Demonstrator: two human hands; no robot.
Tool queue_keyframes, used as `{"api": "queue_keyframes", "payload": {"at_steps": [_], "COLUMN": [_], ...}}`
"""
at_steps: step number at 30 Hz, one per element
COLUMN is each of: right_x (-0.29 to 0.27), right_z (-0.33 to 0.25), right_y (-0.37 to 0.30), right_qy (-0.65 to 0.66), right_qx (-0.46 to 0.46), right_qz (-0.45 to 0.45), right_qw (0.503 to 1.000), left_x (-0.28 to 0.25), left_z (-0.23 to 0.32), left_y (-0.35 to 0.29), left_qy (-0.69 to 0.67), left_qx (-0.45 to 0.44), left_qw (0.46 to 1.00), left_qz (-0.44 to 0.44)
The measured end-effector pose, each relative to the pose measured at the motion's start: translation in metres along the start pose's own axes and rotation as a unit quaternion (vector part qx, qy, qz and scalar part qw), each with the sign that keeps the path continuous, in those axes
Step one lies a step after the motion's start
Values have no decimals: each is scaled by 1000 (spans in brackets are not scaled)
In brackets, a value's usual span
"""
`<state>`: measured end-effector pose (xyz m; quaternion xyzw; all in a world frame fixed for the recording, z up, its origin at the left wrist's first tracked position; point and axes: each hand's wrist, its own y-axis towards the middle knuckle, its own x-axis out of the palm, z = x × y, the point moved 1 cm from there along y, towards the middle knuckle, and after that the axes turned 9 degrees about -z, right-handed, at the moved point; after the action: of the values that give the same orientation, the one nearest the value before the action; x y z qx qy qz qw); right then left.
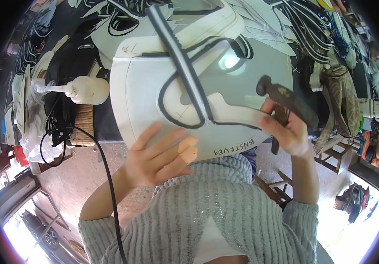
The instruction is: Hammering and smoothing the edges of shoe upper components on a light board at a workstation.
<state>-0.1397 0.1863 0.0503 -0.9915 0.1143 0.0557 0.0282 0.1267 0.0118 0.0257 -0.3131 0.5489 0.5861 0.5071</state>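
My right hand [294, 137] is closed round the handle of a hammer [291, 100], whose dark head sticks up past my fingers. Under its thumb and fingertips lies the end of a cream strap-like piece [238, 115] with a black edge. My left hand [156, 156] hovers or rests at the near edge of a pale round-edged board [132, 99], fingers spread, one fingertip wrapped in tan tape [188, 148]. Across the board runs a long black-and-white edging strip [178, 57], curving into a loop round a cream cut piece [187, 113].
At left are a white squeeze bottle [92, 90], a ribbed brown block [82, 125], a clear plastic bag [31, 132] and a hanging black cable [105, 165]. Strips [304, 33] pile up at the back right. A patterned bag [342, 99] lies at right, above a wooden stool [337, 155].
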Motion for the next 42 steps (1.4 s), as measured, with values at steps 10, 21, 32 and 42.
{"api": "queue_keyframes", "payload": {"at_steps": [10, 21, 32, 42], "right_x": [60, 10, -10, 2], "right_z": [-48, 16, 26, 21], "right_y": [53, -34, 17, 37], "right_qy": [-162, 4, -219, -50], "right_qx": [-237, 96, 151, 191], "right_qz": [-93, 201, 170, 86], "right_qw": [953, 975, 949, 977], "left_x": [-1, 34, 61, 59], "left_z": [-21, -30, -36, -35], "left_y": [-34, 74, 75, 73], "left_qy": [0, -140, -155, -167], "left_qx": [-189, -106, -62, -75], "left_qw": [965, 984, 984, 980], "left_qz": [181, 26, -54, -73]}}
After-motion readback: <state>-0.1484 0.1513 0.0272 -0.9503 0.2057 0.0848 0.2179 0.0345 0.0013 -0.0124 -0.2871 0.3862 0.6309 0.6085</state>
